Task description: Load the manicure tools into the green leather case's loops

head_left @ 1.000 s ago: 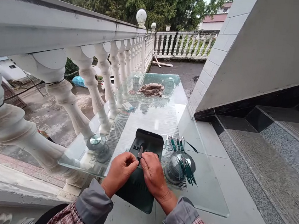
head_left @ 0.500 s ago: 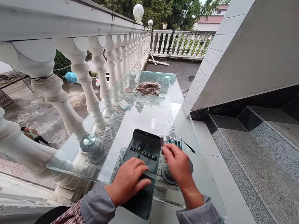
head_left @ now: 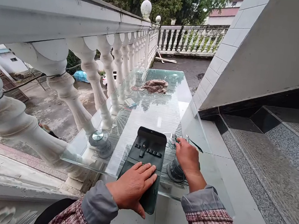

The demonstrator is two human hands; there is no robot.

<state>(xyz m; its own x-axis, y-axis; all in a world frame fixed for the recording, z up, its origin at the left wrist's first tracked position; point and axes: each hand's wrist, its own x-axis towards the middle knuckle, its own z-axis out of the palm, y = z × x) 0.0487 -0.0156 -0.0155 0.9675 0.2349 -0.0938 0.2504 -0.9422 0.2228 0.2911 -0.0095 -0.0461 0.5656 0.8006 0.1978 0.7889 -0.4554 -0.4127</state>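
A dark green tool case (head_left: 148,151) lies unfolded on the near end of a glass table (head_left: 154,116). My left hand (head_left: 133,187) rests flat on the case's lower flap, fingers spread. My right hand (head_left: 186,157) reaches to the right of the case, its fingers curled over a row of small metal tools with green handles (head_left: 174,140). Whether those fingers grip one of the tools is hidden from me. One long thin tool (head_left: 195,143) sticks out to the right beyond that hand.
A white stone balustrade (head_left: 95,70) runs along the table's left side. A crumpled brown cloth (head_left: 154,86) and a small card (head_left: 130,103) lie farther up the glass. Round metal table fittings (head_left: 98,140) show under the glass. Grey stone steps (head_left: 268,146) rise on the right.
My right hand has left the case and gone right to the row of tools. My left hand has opened and laid itself flat on the lower flap.
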